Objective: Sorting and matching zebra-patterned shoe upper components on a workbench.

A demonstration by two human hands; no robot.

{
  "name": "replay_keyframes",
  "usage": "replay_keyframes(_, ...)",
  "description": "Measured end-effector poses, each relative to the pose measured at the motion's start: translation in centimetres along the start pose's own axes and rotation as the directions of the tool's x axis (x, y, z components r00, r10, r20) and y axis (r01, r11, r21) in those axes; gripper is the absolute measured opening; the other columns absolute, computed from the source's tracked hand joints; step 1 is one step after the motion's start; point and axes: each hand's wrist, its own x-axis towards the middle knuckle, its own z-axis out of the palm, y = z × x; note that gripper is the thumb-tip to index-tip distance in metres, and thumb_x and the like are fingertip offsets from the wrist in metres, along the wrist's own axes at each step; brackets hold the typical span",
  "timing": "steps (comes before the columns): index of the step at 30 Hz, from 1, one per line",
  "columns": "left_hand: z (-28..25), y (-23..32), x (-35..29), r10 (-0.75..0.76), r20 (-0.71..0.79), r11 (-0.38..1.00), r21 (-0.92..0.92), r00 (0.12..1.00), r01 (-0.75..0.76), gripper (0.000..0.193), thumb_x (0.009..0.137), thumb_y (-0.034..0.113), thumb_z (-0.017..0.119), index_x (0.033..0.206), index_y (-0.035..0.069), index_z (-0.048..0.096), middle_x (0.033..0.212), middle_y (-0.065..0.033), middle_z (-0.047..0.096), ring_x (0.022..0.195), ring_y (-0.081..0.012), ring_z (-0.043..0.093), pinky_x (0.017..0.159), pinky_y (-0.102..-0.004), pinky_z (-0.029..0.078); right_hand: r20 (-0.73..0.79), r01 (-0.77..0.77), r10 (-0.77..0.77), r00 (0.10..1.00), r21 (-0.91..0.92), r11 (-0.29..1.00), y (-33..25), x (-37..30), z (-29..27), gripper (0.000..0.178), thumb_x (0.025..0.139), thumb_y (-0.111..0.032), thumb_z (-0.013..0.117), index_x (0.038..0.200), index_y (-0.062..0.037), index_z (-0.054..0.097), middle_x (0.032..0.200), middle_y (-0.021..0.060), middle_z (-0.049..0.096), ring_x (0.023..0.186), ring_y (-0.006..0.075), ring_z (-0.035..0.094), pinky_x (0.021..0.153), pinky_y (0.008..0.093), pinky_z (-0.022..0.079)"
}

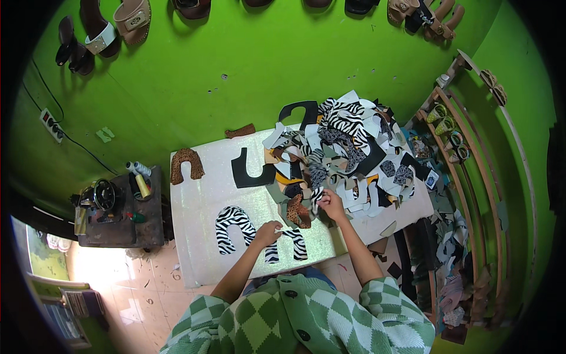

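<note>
My left hand (268, 233) is closed at the upper edge of a zebra-print U-shaped cut piece (299, 244), which lies near the table's front edge and is partly covered by the hand. Left of it, a second zebra-print U-shaped piece (224, 227) lies flat. At the near side of the scrap heap, my right hand (332, 205) pinches a small zebra-print scrap (316, 197). Just below that scrap sits a leopard-print piece (298, 213) among grey-green offcuts.
A large heap of cut scraps (348, 127) covers the table's right half. A black U-shaped piece (250, 171) and a leopard-print one (186, 165) lie on the pale table (194, 218). A sewing machine (101, 196) stands left; a wooden rack (466, 194) stands right.
</note>
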Motion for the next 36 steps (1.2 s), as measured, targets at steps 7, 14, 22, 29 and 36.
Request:
replay_keyframes(7,0.2,-0.6,-1.0,-0.040,0.117,0.994,-0.100,0.992,0.052,0.023,0.081,0.018,0.056,0.099,0.007,0.063,0.091,-0.0129,0.066,0.082,-0.0289,0.063,0.074,-0.0361,0.049,0.140,-0.323,0.301,0.943,0.596,0.735,-9.5,-3.0,1.9,0.058,0.078,0.007,0.063,0.128,-0.0097,0.038,0.094,0.0074,0.061,0.074,0.0149,0.063,0.060,0.0272,0.056)
replay_keyframes(14,-0.3,0.4,-1.4,-0.180,0.121,0.697,-0.684,0.976,0.214,0.049,0.098,0.041,0.033,0.104,0.000,0.059,0.093,-0.0062,0.065,0.080,-0.0118,0.058,0.070,-0.0238,0.043,0.077,-0.192,0.182,0.980,0.587,0.787,-5.7,-6.8,7.5,0.028,0.085,0.002,0.059,0.112,-0.0014,0.052,0.093,0.0045,0.063,0.078,0.0072,0.060,0.067,0.0191,0.049)
replay_keyframes(22,0.6,-0.6,-2.5,0.085,-0.174,0.989,-0.102,0.981,-0.104,0.020,0.080,0.016,0.062,0.093,0.001,0.059,0.094,-0.0158,0.061,0.083,-0.0299,0.060,0.075,-0.0356,0.047,-0.117,-0.195,0.217,0.969,0.174,0.965,-3.7,-9.4,9.8,0.030,0.068,-0.003,0.075,0.093,-0.0018,0.058,0.067,0.0013,0.060,0.055,0.0059,0.046,0.051,0.0226,0.039)
replay_keyframes(29,0.9,-0.9,-1.4,-0.127,-0.271,0.980,-0.180,0.954,0.079,0.012,0.078,0.013,0.061,0.089,0.007,0.060,0.078,-0.0105,0.065,0.073,-0.0262,0.064,0.065,-0.0350,0.050,-0.124,-0.137,0.126,0.984,-0.085,0.987,-4.0,-7.9,9.5,0.026,0.066,-0.007,0.076,0.084,-0.0009,0.059,0.062,0.0046,0.055,0.054,0.0117,0.048,0.053,0.0264,0.041)
replay_keyframes(36,1.3,0.0,-2.6,-0.215,-0.276,0.971,-0.165,0.937,0.174,0.015,0.076,0.016,0.066,0.087,0.006,0.064,0.075,-0.0097,0.066,0.069,-0.0203,0.064,0.065,-0.0306,0.050,0.061,-0.104,0.112,0.992,-0.110,0.988,-0.9,-8.2,7.7,0.021,0.068,-0.008,0.075,0.083,0.0012,0.063,0.063,0.0025,0.057,0.058,0.0081,0.052,0.057,0.0239,0.044)
